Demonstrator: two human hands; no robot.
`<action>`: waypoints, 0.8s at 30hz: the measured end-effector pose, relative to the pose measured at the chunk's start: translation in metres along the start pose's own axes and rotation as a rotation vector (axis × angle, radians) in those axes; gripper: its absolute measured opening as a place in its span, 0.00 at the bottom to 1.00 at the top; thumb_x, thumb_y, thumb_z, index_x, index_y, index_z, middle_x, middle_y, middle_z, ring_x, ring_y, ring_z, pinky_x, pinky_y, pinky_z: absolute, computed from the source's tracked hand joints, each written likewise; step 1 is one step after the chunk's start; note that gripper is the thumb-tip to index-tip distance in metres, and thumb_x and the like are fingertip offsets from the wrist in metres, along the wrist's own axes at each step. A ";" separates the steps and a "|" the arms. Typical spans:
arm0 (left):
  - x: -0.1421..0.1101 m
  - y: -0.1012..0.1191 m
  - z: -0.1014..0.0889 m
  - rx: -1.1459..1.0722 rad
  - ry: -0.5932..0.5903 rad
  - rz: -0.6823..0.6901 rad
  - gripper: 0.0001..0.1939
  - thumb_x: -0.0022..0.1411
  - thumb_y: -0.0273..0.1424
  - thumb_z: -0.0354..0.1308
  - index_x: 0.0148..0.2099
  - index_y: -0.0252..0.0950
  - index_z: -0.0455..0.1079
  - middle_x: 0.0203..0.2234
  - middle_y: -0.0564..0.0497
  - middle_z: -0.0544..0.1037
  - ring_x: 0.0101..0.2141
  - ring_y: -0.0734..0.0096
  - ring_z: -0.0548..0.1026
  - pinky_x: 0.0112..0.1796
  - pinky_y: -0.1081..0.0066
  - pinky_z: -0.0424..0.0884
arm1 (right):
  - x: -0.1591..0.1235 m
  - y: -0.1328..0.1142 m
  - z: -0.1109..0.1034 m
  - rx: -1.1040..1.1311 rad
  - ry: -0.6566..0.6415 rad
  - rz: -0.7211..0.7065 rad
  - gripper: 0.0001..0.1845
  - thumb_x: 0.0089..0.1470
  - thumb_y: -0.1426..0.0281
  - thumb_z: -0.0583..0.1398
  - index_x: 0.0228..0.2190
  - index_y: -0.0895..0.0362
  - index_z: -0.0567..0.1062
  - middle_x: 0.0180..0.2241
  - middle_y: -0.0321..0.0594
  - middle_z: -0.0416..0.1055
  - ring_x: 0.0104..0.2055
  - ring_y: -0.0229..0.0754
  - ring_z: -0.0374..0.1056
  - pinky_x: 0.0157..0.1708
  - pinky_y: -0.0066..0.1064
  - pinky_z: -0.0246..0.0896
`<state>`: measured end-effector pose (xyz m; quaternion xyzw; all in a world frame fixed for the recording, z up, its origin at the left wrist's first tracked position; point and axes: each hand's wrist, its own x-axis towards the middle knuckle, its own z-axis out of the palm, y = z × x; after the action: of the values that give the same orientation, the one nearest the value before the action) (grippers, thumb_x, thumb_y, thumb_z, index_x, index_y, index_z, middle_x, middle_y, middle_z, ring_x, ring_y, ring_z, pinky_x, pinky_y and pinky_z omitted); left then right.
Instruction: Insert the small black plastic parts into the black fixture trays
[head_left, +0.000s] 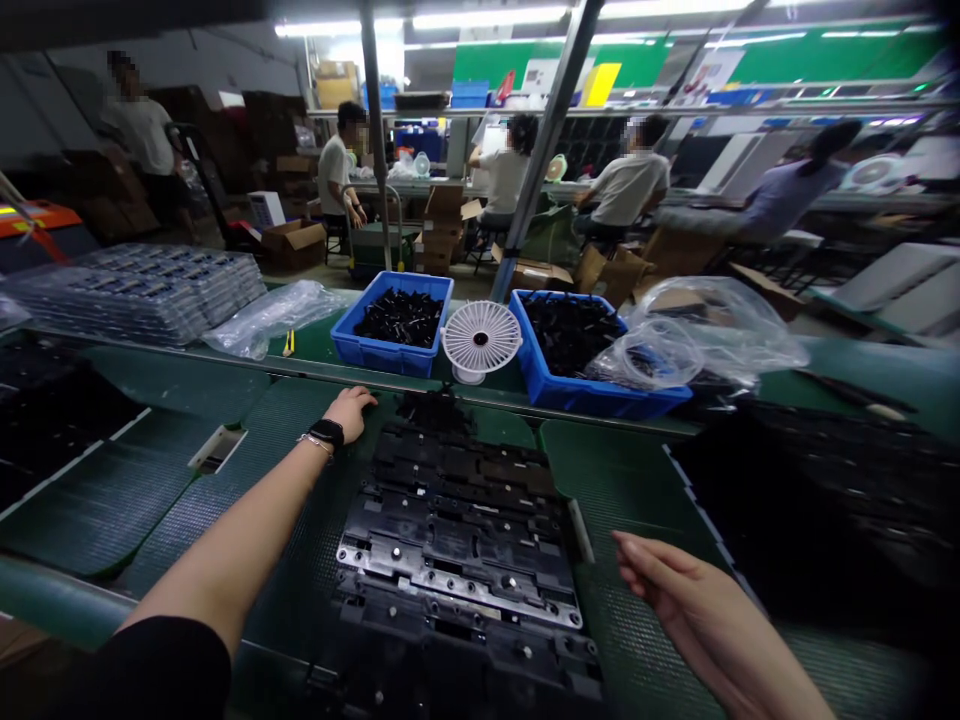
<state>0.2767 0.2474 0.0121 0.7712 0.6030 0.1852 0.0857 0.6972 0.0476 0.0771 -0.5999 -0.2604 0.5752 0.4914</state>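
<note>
My left hand, with a dark watch on its wrist, is at the far edge of the green work surface. Its fingers are stretched out, just left of a small heap of black parts. Rows of black plastic panels with screw holes and small bright studs lie in front of me. To their right my right hand hovers with thumb and fingertips pressed together. Whatever may be between those fingertips is too small or hidden to make out.
Behind the work surface stand two blue bins of small black parts, with a white fan between them. A clear plastic bag drapes the right bin. Stacked clear trays and a yellow cutter lie left. Several people sit farther back.
</note>
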 end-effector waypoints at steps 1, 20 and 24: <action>0.001 -0.001 0.001 -0.007 -0.001 -0.020 0.20 0.49 0.17 0.50 0.42 0.37 0.72 0.43 0.48 0.71 0.45 0.64 0.66 0.49 0.64 0.62 | -0.001 0.001 0.001 0.002 -0.002 0.012 0.19 0.29 0.68 0.73 0.29 0.60 0.80 0.26 0.40 0.75 0.25 0.33 0.66 0.24 0.16 0.66; -0.064 0.131 -0.118 -0.704 0.030 -0.084 0.18 0.61 0.36 0.47 0.49 0.36 0.69 0.34 0.50 0.75 0.29 0.74 0.69 0.29 0.75 0.64 | -0.055 -0.022 0.043 -0.201 -0.111 -0.310 0.13 0.39 0.65 0.68 0.29 0.59 0.79 0.27 0.38 0.70 0.27 0.34 0.59 0.26 0.25 0.56; -0.119 0.216 -0.153 -0.524 -0.110 0.246 0.10 0.61 0.34 0.51 0.42 0.41 0.72 0.37 0.53 0.75 0.38 0.71 0.70 0.41 0.71 0.65 | -0.085 -0.033 0.064 -0.257 -0.211 -0.473 0.08 0.45 0.66 0.65 0.30 0.56 0.78 0.26 0.35 0.66 0.32 0.37 0.60 0.33 0.30 0.55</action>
<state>0.3865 0.0633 0.2071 0.7989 0.4313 0.3014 0.2915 0.6282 0.0037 0.1527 -0.5167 -0.5136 0.4659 0.5022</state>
